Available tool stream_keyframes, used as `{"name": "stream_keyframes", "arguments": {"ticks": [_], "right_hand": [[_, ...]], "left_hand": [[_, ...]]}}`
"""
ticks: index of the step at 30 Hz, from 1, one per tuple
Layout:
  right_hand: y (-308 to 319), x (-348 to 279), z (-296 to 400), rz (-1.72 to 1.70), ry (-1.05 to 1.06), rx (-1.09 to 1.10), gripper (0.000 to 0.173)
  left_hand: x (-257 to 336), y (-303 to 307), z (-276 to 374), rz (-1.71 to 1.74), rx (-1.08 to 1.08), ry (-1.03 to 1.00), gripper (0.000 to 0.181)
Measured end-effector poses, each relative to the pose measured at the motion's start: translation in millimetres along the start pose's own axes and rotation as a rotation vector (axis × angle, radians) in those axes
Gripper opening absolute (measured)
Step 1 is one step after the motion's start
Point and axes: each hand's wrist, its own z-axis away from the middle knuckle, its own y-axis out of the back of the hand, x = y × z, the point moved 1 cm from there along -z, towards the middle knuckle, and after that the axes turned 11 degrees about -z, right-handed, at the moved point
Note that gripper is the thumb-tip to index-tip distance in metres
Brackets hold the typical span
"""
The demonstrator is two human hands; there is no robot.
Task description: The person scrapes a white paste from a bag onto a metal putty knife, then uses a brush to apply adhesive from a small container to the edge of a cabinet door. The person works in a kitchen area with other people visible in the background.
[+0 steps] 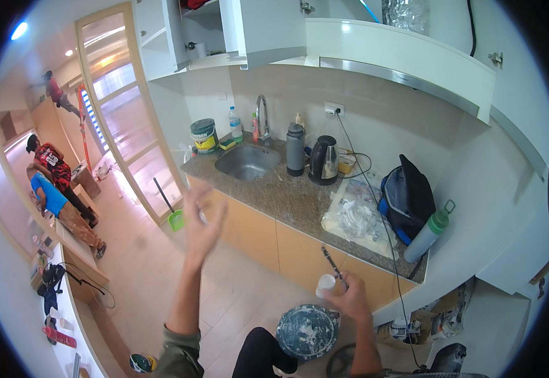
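Observation:
My left hand (202,219) is raised in front of the counter's sink end, blurred, with thumb and fingers apart. A small pale patch shows between its fingers; I cannot tell what it is. Lower right, my right hand (352,297) grips a small white cup (326,285) and a slim dark stick-like tool (335,267) with a patterned surface. The tool points up and left, past the cup. Below that hand stands a lidded bucket (308,331), its dark green lid smeared with white. My knee is beside the bucket.
Along the stone counter (260,203) are a steel sink (248,163), an electric kettle (324,160), a grey flask (295,150), crumpled plastic (357,217), a bag (409,203) and a green-topped bottle (428,231). A kettle-side cord (383,212) hangs down. Open cabinet doors (274,33) jut overhead. Several people work at left.

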Motion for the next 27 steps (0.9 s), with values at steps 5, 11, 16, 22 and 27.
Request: {"name": "stream_keyframes", "arguments": {"ticks": [5, 11, 16, 22, 27], "right_hand": [[5, -63, -110, 0.01, 0.04, 0.017, 0.044], [17, -154, -197, -0.002, 0.192, 0.091, 0.041], [46, -215, -223, 0.009, 0.096, 0.187, 0.044], [95, -243, -243, 0.2, 0.111, 0.262, 0.046], [140, -276, -276, 0.311, 0.306, 0.382, 0.038]], "left_hand": [[60, -4, -201, 0.15, 0.088, -0.113, 0.056], [115, -31, -364, 0.211, 0.036, -0.136, 0.071], [142, -51, -406, 0.213, -0.02, -0.168, 0.068], [139, -59, -424, 0.235, 0.089, -0.19, 0.047], [143, -56, -421, 0.086, 0.116, -0.208, 0.04]]}}
